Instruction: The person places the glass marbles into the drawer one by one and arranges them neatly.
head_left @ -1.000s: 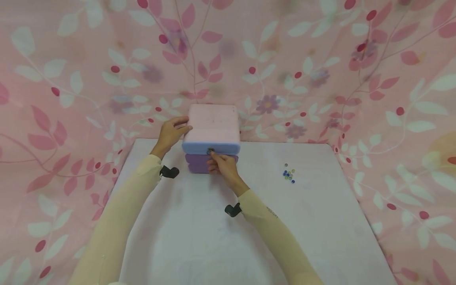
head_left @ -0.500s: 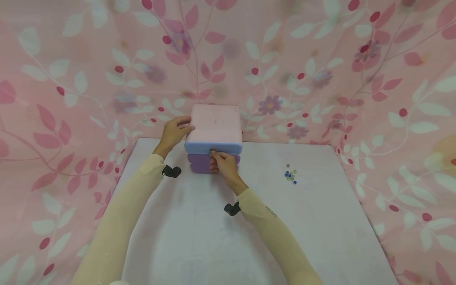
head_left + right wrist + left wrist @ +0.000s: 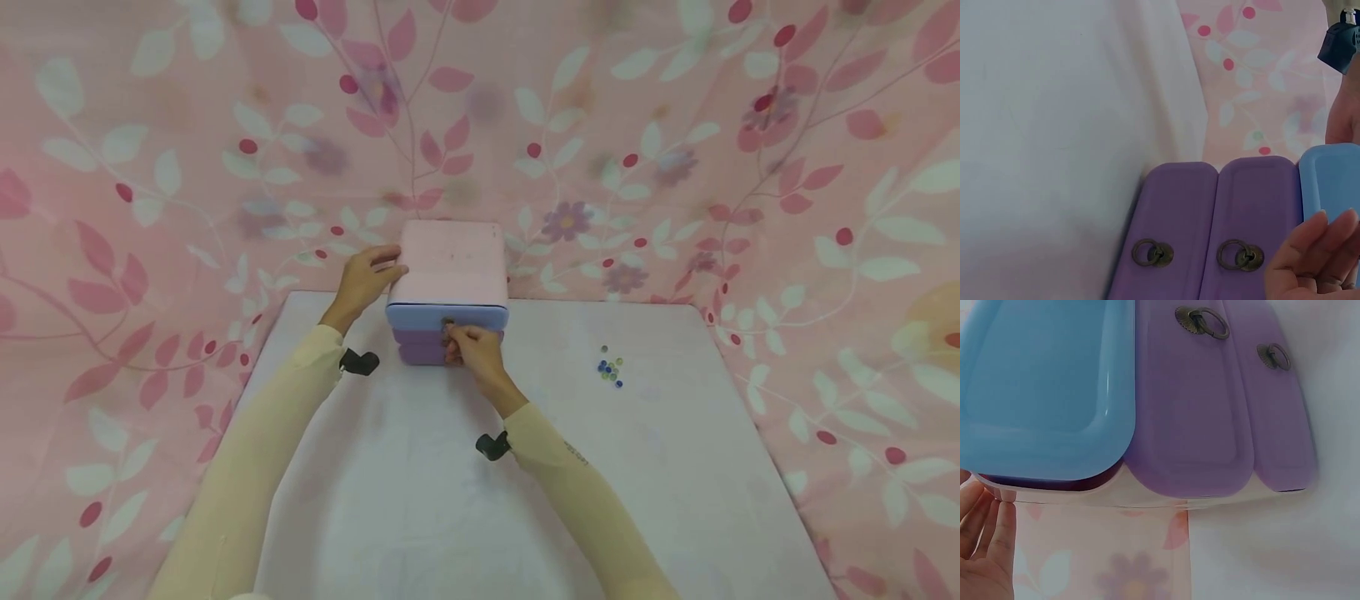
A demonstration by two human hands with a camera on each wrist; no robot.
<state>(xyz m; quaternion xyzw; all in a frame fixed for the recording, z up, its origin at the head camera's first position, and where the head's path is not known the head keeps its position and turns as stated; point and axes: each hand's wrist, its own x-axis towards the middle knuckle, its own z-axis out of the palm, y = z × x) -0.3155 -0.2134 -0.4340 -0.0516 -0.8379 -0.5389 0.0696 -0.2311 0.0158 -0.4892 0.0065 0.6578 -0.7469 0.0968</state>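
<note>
A small drawer cabinet with a pale pink top (image 3: 450,262) stands at the back of the table. Its upper blue drawer (image 3: 412,317) sticks out slightly, and a dark gap shows behind its front in the left wrist view. Below are two purple drawers (image 3: 1194,412) with brass ring pulls (image 3: 1153,253). My left hand (image 3: 362,281) rests against the cabinet's left side, thumb at the top edge, fingers (image 3: 1004,534) fairly straight. With thumb and finger, my right hand (image 3: 480,357) pinches the blue drawer's ring pull (image 3: 448,322), mostly hidden by the fingers.
Several glass marbles (image 3: 609,369), blue and yellowish green, lie on the right part of the white-covered table (image 3: 390,483). Pink floral cloth (image 3: 570,167) hangs directly behind the cabinet and along both sides.
The blue drawer's front has come slightly forward, and a dark line now shows beneath the pink top. My right hand has moved a little towards me with the ring pull. The left hand stays in place.
</note>
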